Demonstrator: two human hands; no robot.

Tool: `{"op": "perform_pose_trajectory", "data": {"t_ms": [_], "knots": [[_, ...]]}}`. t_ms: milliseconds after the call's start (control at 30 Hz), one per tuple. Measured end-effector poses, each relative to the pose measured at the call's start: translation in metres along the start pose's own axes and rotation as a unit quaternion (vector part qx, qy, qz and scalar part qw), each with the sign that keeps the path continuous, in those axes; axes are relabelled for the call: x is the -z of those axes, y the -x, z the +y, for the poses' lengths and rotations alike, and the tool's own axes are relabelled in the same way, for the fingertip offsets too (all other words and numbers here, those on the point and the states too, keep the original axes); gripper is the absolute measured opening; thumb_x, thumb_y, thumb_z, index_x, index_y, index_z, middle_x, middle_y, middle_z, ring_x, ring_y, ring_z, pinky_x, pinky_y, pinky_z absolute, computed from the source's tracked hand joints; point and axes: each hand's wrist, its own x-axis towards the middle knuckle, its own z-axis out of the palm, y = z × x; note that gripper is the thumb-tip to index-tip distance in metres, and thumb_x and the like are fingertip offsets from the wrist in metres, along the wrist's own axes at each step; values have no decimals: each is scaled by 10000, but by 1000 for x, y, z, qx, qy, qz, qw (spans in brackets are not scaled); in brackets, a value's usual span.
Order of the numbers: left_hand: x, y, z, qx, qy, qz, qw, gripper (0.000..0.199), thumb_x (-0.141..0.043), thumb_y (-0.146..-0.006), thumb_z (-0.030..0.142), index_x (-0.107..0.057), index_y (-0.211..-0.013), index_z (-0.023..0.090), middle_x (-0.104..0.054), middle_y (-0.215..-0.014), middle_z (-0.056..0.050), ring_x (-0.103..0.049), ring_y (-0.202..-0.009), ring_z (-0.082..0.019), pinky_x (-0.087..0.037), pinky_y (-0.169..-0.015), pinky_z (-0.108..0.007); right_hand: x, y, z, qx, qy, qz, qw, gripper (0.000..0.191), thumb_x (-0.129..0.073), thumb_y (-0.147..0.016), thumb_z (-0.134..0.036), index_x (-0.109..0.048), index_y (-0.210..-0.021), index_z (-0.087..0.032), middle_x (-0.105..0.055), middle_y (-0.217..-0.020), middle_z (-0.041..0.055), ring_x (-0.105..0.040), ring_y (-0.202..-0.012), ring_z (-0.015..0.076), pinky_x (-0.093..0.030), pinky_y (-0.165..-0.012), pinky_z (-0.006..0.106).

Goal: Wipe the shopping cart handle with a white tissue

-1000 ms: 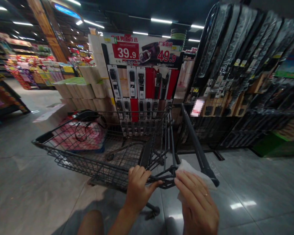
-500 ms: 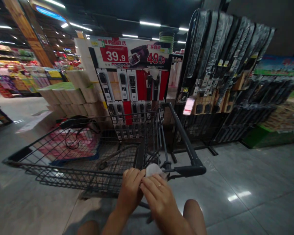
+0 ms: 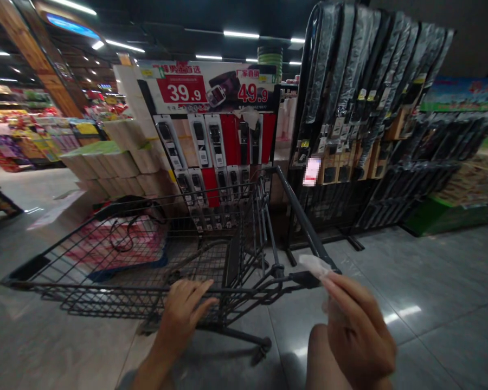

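Note:
A dark wire shopping cart [image 3: 146, 290] stands in front of me, its handle [image 3: 303, 216] slanting down toward the right. My left hand [image 3: 187, 309] is at the near side rim of the cart, fingers apart and nothing in them. To the right, my right hand [image 3: 355, 319] pinches a crumpled white tissue [image 3: 315, 265], which lies against the near end of the handle. Part of the tissue is hidden inside the right hand.
Behind the cart is a rack of packaged belts [image 3: 214, 138] under a price sign [image 3: 181, 89]. More belts [image 3: 345, 65] hang at the right. Pink packages [image 3: 117, 241] sit beyond the cart's left side, near stacked paper packs [image 3: 101, 162].
My hands have moved apart, the left one leftward and opened. The right one has gone right with the white tissue, from the cart's side rim to the handle's end.

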Motion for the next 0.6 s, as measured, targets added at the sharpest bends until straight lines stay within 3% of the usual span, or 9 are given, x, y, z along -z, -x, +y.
{"op": "perform_pose_trajectory", "data": {"t_ms": [67,167,267,367,600], "knots": [[2,-5,-4,-6,45,-14,999,188,-495,-884,336,-602,-971,209,-663,-759,9,-582,-712,-116,-428,-732,-278,3,-4,4,-30,16,42,999,442,-519,-808,18,-633,-1153,-233,-648,-1054,63,-622,-947,194,-513,-813,357],[2,-12,-5,-11,72,-15,997,163,-514,-877,329,-611,-920,206,-675,-739,16,-581,-676,-102,-422,-667,-252,0,0,5,-66,26,56,996,429,-548,-801,-4,-645,-1136,-254,-664,-1043,56,-609,-964,225,-489,-838,413],[1,-14,-4,6,71,-13,997,160,-526,-870,330,-625,-909,210,-676,-720,23,-572,-646,-93,-410,-632,-243,-8,14,-2,-101,25,35,994,432,-541,-843,-116,-556,-1262,-218,-592,-1211,103,-540,-1106,282,-451,-896,475],[0,-14,-2,17,66,-11,998,166,-525,-869,339,-636,-882,216,-676,-710,24,-573,-642,-97,-410,-631,-247,-20,26,-16,-158,9,22,987,455,-412,-911,-177,-431,-1365,-188,-439,-1370,138,-433,-1236,306,-420,-935,511],[-1,-17,1,15,59,-5,998,143,-539,-863,317,-635,-856,210,-669,-703,28,-573,-655,-94,-410,-641,-238,-61,33,-46,-289,-19,148,946,244,-541,-860,-113,-611,-1081,-190,-543,-1024,85,-560,-938,172,-503,-709,277]]}}
